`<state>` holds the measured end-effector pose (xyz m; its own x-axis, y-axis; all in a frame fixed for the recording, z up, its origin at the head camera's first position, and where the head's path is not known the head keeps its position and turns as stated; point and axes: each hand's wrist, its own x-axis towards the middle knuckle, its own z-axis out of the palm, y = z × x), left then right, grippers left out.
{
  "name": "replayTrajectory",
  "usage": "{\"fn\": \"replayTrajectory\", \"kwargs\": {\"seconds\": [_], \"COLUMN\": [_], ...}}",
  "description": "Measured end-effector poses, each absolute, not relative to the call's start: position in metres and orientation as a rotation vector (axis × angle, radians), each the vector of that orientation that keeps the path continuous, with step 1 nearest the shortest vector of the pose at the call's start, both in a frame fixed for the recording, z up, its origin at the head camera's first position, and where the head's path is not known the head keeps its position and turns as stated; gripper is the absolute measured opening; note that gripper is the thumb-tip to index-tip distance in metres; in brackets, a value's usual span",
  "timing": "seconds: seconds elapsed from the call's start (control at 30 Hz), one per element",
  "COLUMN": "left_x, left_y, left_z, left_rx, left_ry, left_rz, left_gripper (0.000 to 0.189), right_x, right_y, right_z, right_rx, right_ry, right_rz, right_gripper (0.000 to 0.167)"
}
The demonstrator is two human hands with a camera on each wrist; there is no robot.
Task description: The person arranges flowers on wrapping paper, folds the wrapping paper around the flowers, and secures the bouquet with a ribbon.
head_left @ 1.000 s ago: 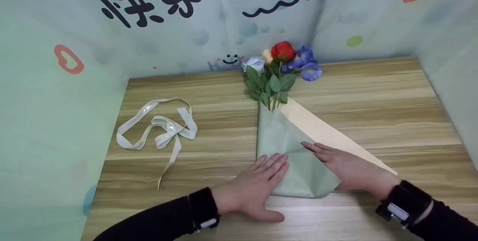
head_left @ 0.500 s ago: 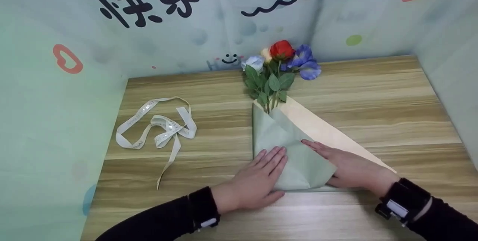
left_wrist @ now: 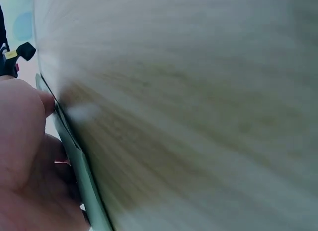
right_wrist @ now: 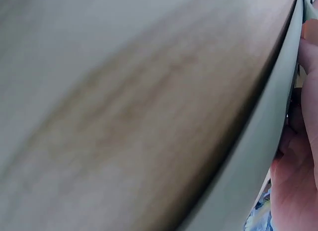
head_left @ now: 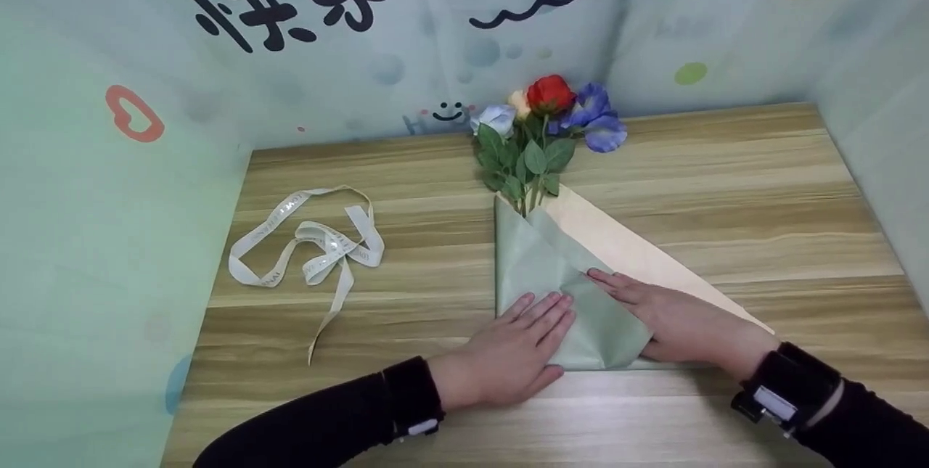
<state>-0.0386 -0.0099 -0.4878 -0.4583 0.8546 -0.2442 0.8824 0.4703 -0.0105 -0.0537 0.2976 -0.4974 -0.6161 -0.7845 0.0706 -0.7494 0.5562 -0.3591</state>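
In the head view, a sheet of wrapping paper [head_left: 533,265], pale green outside and cream [head_left: 639,239] inside, is folded from the left over the stems of several artificial flowers. Their heads, a red rose [head_left: 550,95], a purple-blue bloom [head_left: 595,123] and a pale blue one [head_left: 496,120], poke out at the top. My left hand [head_left: 512,352] lies with straight fingers on the folded green layer. Beside it my right hand [head_left: 678,319] reaches in from the right with straight fingers along the flap's slanted edge, its thumb partly hidden by the green corner. Both wrist views show the paper's edge against the hands.
A white printed ribbon [head_left: 334,250] lies loosely looped on the left of the wood-grain table [head_left: 428,207]. A patterned cloth backdrop [head_left: 406,54] rises behind the table and at both sides.
The green fold has flattened, its lower edge shifting slightly up. My left hand has slid a little right over the paper with its thumb drawn closer. The right hand stays almost in place.
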Motion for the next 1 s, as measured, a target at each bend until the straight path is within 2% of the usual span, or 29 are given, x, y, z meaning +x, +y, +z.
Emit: {"fn": "replayTrajectory", "kwargs": {"seconds": [0.2, 0.33, 0.53, 0.63, 0.73, 0.83, 1.0], "left_x": [-0.038, -0.037, -0.037, -0.038, -0.039, -0.042, -0.051], "left_y": [-0.006, -0.007, -0.011, -0.012, -0.013, -0.014, -0.022], "left_z": [-0.488, -0.490, -0.488, -0.487, -0.486, -0.488, -0.487], "left_rx": [1.486, 1.494, 1.484, 1.455, 1.426, 1.398, 1.378], "left_ry": [2.502, 2.489, 2.450, 2.425, 2.390, 2.350, 2.362], "left_rz": [-0.194, -0.162, -0.096, -0.059, -0.001, 0.067, 0.117], "left_gripper": [0.078, 0.085, 0.097, 0.100, 0.102, 0.100, 0.084], "right_x": [-0.058, -0.057, -0.030, -0.014, -0.004, 0.001, 0.001], "right_y": [0.297, 0.302, 0.293, 0.278, 0.271, 0.270, 0.269], "right_z": [-0.488, -0.474, -0.449, -0.448, -0.457, -0.466, -0.473], "right_rx": [-1.303, -1.284, -1.307, -1.413, -1.403, -1.350, -1.370], "right_ry": [2.645, 2.707, 2.844, 2.721, 2.612, 2.593, 2.644], "right_rz": [-0.520, -0.451, -0.361, -0.363, -0.348, -0.355, -0.411], "right_gripper": [0.091, 0.081, 0.080, 0.071, 0.066, 0.060, 0.052]}}
